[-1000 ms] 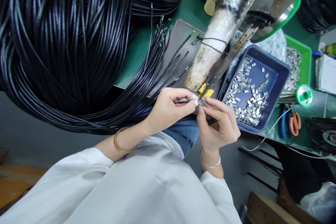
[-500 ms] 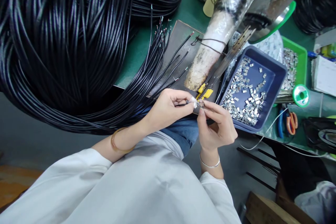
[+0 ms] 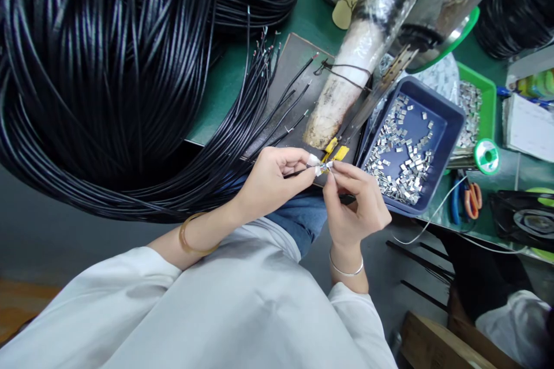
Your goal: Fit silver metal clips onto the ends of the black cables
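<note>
My left hand is closed in a pinch round the end of a black cable; white wrapping covers its thumb and forefinger tips. Facing it, my right hand pinches a small silver metal connector shell against the cable's tip. The fingertips partly hide where the two pieces meet. Just beyond the fingers are the yellow-tagged tips of a fixed metal holder. To the right, a dark blue tray holds many similar small silver shells. Loose cable ends fan out at the left.
A large bundle of black cables fills the left of the green table. A plastic-wrapped duct slants down toward the hands. Further right are a green tray, a solder wire spool, orange-handled pliers and a cardboard box.
The right fingers have turned slightly and brought the silver shell against the cable tip. The left hand keeps its pinch. The view has shifted a little, so the right-hand items appear further left.
</note>
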{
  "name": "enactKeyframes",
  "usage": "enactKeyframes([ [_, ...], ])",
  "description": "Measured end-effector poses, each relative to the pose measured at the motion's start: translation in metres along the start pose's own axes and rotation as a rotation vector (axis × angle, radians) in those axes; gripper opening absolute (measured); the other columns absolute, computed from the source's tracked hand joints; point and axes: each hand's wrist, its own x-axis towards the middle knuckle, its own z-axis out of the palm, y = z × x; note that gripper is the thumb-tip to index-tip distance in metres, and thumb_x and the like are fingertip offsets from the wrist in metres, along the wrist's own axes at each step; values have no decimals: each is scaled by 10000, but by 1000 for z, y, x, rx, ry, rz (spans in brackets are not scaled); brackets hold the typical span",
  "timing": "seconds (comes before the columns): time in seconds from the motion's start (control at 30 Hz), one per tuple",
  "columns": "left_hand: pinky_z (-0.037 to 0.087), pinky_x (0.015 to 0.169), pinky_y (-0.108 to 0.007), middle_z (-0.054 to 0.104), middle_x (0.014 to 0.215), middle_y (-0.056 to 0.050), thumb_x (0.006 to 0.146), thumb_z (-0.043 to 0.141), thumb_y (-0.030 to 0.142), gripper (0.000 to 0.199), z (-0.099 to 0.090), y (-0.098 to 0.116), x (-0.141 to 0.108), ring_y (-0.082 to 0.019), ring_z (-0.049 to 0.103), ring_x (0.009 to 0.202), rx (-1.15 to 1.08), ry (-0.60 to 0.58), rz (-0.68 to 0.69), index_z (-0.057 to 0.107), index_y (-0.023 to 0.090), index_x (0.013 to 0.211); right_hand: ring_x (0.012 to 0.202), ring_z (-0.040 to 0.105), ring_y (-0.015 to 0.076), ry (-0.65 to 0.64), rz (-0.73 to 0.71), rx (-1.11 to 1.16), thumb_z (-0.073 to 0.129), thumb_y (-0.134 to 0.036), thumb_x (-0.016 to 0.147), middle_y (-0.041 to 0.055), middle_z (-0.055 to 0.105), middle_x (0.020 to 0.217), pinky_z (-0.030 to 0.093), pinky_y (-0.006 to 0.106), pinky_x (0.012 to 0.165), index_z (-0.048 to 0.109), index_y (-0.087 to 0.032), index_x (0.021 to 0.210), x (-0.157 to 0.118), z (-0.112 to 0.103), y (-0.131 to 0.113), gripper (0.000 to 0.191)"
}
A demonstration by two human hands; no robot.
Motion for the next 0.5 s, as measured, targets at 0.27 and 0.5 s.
enactKeyframes([
  [0.27,452,540,-168,669,667,-11,746,743,203,90,2,5,1,-73,551,574,10,50,-3,734,113,757,859,742,137,-50,64,45,699,-75,805,10,760,978,587,210,594,651,-229,904,6,-4,-4,190],
  [0.5,498,604,-181,701,685,-21,760,724,169,57,1,8,1,-101,616,641,45,45,20,752,120,770,891,751,150,-73,41,46,697,-57,793,17,759,974,625,237,677,620,-222,874,10,-7,-5,200],
])
